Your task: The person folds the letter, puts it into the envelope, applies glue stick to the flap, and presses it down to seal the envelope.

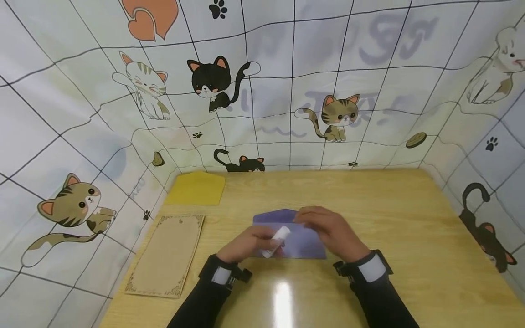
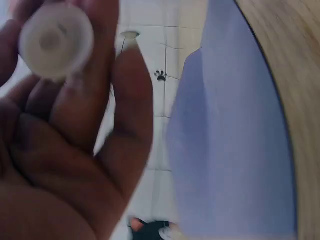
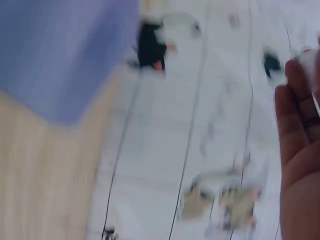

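Think of the purple envelope [image 1: 299, 241] as a clock, with 12 o'clock at the cat-print wall cloth [image 1: 283, 50]. The envelope lies on the wooden table [image 1: 385, 209], and its flap [image 1: 272, 217] is up, with the tip at 12 o'clock. The left hand [image 1: 251, 243] is at 9 o'clock. Its thumb and fingers pinch a white glue stick [image 1: 280, 235] just over the envelope, and the stick leans toward 1 o'clock. From the left wrist, I see one round end of it.

The right hand [image 1: 328, 228] is near 2 o'clock, with bent fingers by the flap. I can't tell if they touch it. From the right wrist, two fingers sit close together, and a pale bit [image 3: 309, 67] shows by the tips. I can't tell if they pinch it.

A brown sheet of paper [image 1: 166, 257] with curly corners lies at 9 o'clock, past the left hand. A yellow envelope [image 1: 196, 189] lies at 10 o'clock, near the wall. Both arms wear black sleeves [image 1: 201, 296].
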`<state>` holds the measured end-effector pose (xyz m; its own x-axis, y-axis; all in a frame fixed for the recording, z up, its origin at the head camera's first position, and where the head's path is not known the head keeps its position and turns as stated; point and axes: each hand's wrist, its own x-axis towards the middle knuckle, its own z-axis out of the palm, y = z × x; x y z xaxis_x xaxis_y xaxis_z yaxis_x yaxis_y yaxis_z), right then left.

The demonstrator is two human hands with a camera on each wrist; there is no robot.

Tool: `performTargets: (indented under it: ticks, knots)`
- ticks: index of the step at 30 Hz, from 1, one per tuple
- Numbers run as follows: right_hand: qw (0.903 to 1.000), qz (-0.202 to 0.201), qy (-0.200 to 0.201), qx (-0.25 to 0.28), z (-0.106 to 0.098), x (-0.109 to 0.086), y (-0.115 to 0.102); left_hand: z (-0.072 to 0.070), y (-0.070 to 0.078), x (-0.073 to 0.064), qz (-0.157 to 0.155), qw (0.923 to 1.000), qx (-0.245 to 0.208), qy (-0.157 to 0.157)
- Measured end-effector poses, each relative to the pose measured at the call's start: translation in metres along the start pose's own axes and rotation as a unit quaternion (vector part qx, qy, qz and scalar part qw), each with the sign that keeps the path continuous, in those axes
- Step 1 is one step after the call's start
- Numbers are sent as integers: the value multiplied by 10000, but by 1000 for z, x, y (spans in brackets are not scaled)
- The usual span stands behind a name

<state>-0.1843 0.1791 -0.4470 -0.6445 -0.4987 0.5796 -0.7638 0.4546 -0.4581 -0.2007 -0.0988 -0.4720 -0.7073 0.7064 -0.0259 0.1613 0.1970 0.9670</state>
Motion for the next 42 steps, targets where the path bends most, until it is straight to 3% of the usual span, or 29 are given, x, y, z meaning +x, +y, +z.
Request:
performTargets:
  ticks: [2, 5, 7, 9, 12, 14, 16, 22, 25, 29, 31, 32, 34, 37, 38, 40, 41, 42]
  knots:
    - [9990, 274, 322, -162, -13, -3, 7, -9, -5, 0, 33, 9980, -614, -110]
    - [9917, 974, 714, -444, -21, -8, 20, -17, -3, 8, 282, 9956, -886, 78]
    - [9804, 1691, 866, -522, -17, -12, 33, -20, 2, 19, 488, 9941, -926, 286]
    - [9622, 2505, 920, -537, -11, -19, 47, -20, 8, 30, 594, 9930, -853, 563]
    - [9314, 3548, 620, -526, -5, -34, 68, -18, 10, 42, 631, 9890, -881, 1003]
    - [9205, 3858, 259, -569, -3, -42, 77, -15, 6, 45, 547, 9859, -948, 1267]
    - [9165, 3965, -6, -532, -3, -46, 84, -15, 4, 46, 468, 9820, -1054, 1497]
    - [9183, 3913, -310, -515, -3, -42, 88, -16, 1, 48, 430, 9754, -1275, 1749]
    - [9291, 3661, -109, -510, 1, -32, 73, -14, 2, 47, 315, 9694, -1511, 1907]
    - [9704, 2370, 47, -459, 15, 0, 27, -10, 6, 45, 249, 9569, -1676, 2359]
    - [9848, 1565, -27, -757, 25, 16, 4, -8, 11, 44, 279, 9510, -1699, 2567]
    - [9876, 1200, 3, -1009, 30, 22, -5, -7, 13, 43, 297, 9492, -1702, 2631]
    - [9839, 760, 160, -1612, 39, 29, -18, -4, 17, 41, 307, 9476, -1673, 2703]
    - [9776, 654, 500, -1938, 46, 32, -26, -1, 22, 39, 360, 9498, -1589, 2672]
    - [9804, 735, 557, -1742, 46, 31, -26, -1, 24, 39, 406, 9512, -1557, 2632]
    - [9923, 1011, 517, -487, 46, 30, -26, -2, 25, 38, 592, 9532, -1560, 2522]
    - [9909, 1173, 459, 471, 46, 30, -25, -2, 26, 37, 725, 9546, -1556, 2436]
    - [9780, 1333, 411, 1552, 46, 30, -25, -3, 27, 37, 859, 9562, -1542, 2333]
